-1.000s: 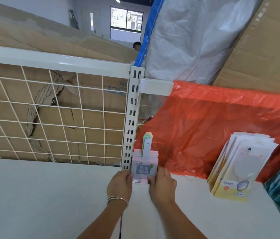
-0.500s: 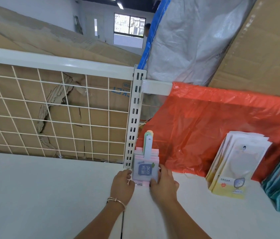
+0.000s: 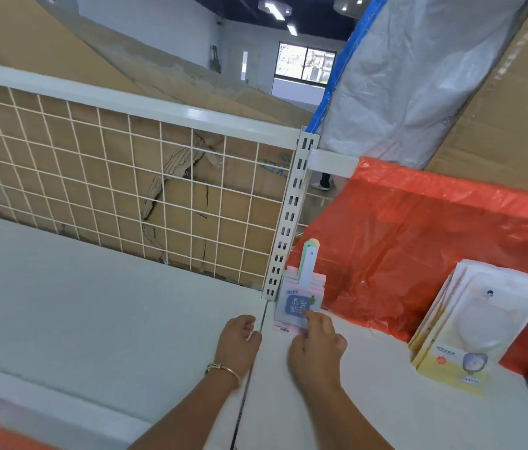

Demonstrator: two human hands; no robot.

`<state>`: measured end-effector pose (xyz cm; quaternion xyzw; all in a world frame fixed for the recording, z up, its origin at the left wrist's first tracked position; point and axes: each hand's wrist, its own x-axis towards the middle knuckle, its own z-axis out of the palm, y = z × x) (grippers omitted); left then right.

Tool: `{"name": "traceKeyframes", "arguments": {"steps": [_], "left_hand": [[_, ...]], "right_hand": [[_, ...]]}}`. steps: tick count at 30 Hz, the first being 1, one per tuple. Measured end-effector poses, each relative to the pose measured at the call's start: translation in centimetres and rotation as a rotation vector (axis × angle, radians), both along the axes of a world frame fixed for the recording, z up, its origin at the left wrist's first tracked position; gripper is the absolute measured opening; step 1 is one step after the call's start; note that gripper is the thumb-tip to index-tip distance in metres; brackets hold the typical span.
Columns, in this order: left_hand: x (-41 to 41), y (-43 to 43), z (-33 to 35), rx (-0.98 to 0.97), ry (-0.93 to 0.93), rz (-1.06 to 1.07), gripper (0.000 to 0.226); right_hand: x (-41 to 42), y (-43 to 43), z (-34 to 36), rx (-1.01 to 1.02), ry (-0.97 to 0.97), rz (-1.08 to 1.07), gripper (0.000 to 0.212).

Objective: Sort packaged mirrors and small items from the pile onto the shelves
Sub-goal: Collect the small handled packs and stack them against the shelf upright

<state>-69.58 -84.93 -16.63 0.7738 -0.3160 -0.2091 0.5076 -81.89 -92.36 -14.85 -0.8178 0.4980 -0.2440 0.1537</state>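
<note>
On the white shelf [image 3: 100, 306], a small stack of packaged hand mirrors [image 3: 300, 300] stands upright at the back, leaning against the slotted upright post [image 3: 288, 222] and the orange plastic bag [image 3: 418, 241] behind it. The handles stick up, pale green and pink, and the front pack shows a blue label. The person's right hand [image 3: 316, 344] is at the foot of that stack, fingertips resting on the front pack, fingers loosely spread and not gripping anything. The left hand [image 3: 238, 344], with a thin bracelet [image 3: 222, 370] on the wrist, sits just beside the stack on the shelf, fingers curled in, holding nothing. Further right, well apart from the hands, a second stack of flat yellow-and-white mirror packs [image 3: 477, 326] leans back against the orange bag. Behind the wire grid panel [image 3: 110, 190] there is torn cardboard [image 3: 171, 177].
</note>
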Motion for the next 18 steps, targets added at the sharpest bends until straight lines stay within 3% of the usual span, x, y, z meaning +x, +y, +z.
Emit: {"name": "traceKeyframes", "arguments": {"steps": [6,18], "left_hand": [[5.1,7.0,2.0,0.036,-0.074,0.061,0.043],[23.1,30.9,7.6,0.08,-0.077,0.529,0.063]], "right_hand": [[6.2,4.6,1.1,0.025,0.025,0.275,0.052],[25.9,19.8,4.4,0.009,0.148,0.657,0.057]]}}
